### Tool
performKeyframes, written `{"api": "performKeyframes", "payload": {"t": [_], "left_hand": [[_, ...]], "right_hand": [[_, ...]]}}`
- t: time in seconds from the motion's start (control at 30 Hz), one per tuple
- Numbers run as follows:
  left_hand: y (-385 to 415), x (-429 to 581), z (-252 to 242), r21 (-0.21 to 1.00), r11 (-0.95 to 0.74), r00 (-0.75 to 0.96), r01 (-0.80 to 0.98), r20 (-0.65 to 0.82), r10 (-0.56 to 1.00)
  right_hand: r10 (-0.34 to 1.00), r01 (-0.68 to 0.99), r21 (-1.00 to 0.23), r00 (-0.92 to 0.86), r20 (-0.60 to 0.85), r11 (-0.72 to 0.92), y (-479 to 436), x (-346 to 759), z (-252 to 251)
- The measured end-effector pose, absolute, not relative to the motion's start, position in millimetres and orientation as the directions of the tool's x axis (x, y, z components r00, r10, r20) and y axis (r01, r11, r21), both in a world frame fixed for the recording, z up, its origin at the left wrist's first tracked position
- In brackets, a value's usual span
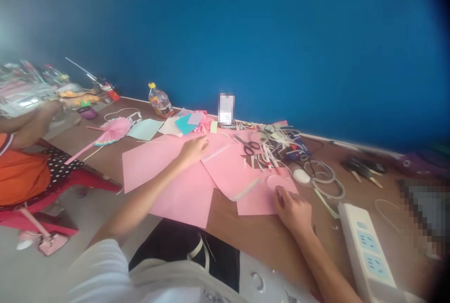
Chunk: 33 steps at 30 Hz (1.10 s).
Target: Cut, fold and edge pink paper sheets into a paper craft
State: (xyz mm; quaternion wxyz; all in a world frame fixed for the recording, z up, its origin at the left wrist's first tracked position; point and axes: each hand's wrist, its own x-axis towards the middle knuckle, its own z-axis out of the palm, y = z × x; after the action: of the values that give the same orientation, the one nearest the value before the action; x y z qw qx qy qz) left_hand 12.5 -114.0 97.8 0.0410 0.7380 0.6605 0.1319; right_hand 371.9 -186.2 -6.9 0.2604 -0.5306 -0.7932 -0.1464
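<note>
Large pink paper sheets [161, 162] overlap across the brown table [246, 237]. My left hand [194, 149] rests on them near the middle, its fingers curled; whether anything is between the fingertips is too small to tell. At the right edge of the pink paper, my right hand [293, 207] is bent closed beside a round pink piece [276, 181], and what its fingers hold is hidden. Pale strips lie on the pink sheets. Black scissors [249, 147] sit beyond, between my hands.
Paper strips [277, 141] are heaped behind the scissors. Tape rolls [328, 181] and a white power strip [367, 246] lie right. A pink folded fan [116, 132], coloured papers [146, 129] and a bottle [161, 101] stand left. A person in orange [23, 176] sits far left.
</note>
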Motion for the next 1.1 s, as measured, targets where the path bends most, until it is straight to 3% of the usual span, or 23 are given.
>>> {"api": "performKeyframes", "payload": {"t": [0.07,0.17,0.37,0.5,0.63,0.83,1.0,1.1], "left_hand": [[-124,-22,79,0.249,-0.098,0.067,0.964,0.13,0.989],[-124,-32,56,0.202,-0.206,0.173,0.957,0.169,0.97],[-75,23,41,0.171,-0.323,0.302,0.931,0.139,0.943],[-58,39,33,0.245,-0.35,0.321,0.904,0.15,0.935],[-50,31,21,0.352,-0.41,0.375,0.841,0.165,0.912],[-35,12,14,0.537,-0.46,0.475,0.707,0.121,0.872],[-14,-3,29,0.559,-0.599,0.661,0.574,0.115,0.741],[0,-12,39,0.561,-0.64,0.721,0.524,0.108,0.685]], "right_hand": [[0.765,0.915,0.014,-0.345,0.544,0.403,-186,369,-7],[0.816,0.924,0.048,-0.359,0.453,0.38,-185,363,-6],[0.901,0.997,0.008,-0.072,0.428,0.076,-197,347,3],[0.876,0.988,-0.132,0.134,0.464,-0.081,-196,311,20],[0.924,0.971,-0.224,0.013,0.383,0.08,-161,260,34],[0.971,0.961,-0.274,0.046,0.235,0.021,-118,227,28],[0.979,0.925,-0.369,-0.01,0.202,0.085,-120,219,22],[0.981,0.931,-0.36,0.016,0.194,0.056,-124,218,24]]}}
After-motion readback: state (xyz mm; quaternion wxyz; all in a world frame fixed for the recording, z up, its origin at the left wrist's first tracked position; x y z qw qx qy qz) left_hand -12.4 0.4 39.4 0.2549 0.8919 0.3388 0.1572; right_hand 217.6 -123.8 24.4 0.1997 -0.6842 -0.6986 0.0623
